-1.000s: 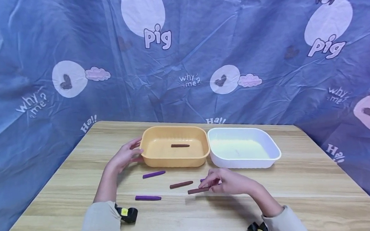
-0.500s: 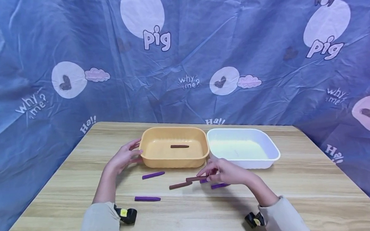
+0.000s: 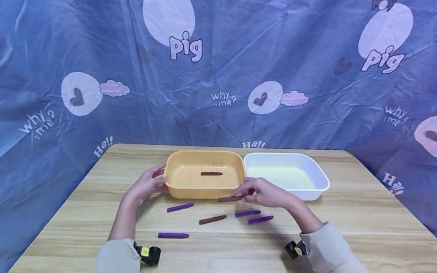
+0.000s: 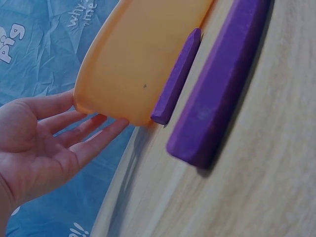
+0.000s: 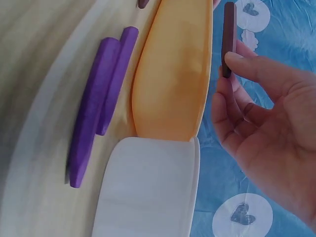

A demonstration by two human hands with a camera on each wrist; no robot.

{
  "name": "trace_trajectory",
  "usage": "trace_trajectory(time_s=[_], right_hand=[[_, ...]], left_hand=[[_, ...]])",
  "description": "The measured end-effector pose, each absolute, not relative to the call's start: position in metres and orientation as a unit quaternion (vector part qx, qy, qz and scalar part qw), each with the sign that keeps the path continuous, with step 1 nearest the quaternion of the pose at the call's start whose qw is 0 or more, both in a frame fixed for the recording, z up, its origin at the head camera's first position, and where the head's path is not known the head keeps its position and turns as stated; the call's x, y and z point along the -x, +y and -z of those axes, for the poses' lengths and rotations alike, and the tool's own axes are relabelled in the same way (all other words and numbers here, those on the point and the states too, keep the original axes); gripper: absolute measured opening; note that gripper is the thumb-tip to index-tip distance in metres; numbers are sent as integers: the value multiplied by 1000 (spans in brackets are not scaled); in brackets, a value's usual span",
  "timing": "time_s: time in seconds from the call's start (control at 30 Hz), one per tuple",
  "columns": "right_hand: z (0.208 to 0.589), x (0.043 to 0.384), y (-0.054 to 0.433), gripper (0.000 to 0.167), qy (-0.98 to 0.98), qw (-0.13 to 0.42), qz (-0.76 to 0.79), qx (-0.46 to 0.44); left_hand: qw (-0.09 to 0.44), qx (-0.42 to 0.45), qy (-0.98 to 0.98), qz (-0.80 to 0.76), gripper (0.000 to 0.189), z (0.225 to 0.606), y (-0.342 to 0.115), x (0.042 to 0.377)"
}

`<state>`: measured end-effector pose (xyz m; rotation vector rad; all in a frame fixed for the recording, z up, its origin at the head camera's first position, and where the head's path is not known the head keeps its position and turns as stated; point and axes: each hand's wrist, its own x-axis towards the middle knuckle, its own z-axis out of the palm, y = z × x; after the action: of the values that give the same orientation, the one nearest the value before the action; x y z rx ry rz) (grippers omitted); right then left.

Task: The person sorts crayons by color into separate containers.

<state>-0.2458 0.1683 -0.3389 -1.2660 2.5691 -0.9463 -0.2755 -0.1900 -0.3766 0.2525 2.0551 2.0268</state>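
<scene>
My right hand point(image 3: 266, 192) pinches a brown crayon point(image 3: 227, 199) between thumb and fingers, raised in front of the orange bin point(image 3: 199, 193). In the right wrist view the held crayon point(image 5: 229, 37) stands out beyond the fingertips. My left hand point(image 3: 146, 187) touches the orange bin's left end, fingers fairly straight and thumb at the rim; the left wrist view shows the fingertips point(image 4: 123, 122) against the outer wall. Inside the bin lies another brown crayon point(image 3: 211, 173). A third brown crayon point(image 3: 213, 219) lies on the table in front.
A white bin point(image 3: 306, 194) adjoins the orange one on the right. Purple crayons lie on the wooden table point(image 3: 212, 264): one point(image 3: 180, 207) near the left hand, another point(image 3: 173, 235) closer in, and a pair point(image 3: 248, 213) below the right hand. Blue printed cloth point(image 3: 210, 124) hangs behind.
My right hand has carried the brown crayon up and away from me, from low over the table toward the orange bin's front wall, uncovering the two purple crayons. The left hand stays put.
</scene>
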Motion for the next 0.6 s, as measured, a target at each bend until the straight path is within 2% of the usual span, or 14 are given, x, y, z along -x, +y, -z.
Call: trace_trajectory(time_s=[0.27, 0.6], right_hand=[[334, 256, 168, 31, 859, 47, 319, 397], [329, 269, 166, 25, 863, 31, 313, 394]], left_hand=[[118, -85, 708, -691, 63, 377, -188, 274], [117, -73, 711, -689, 64, 376, -185, 270]])
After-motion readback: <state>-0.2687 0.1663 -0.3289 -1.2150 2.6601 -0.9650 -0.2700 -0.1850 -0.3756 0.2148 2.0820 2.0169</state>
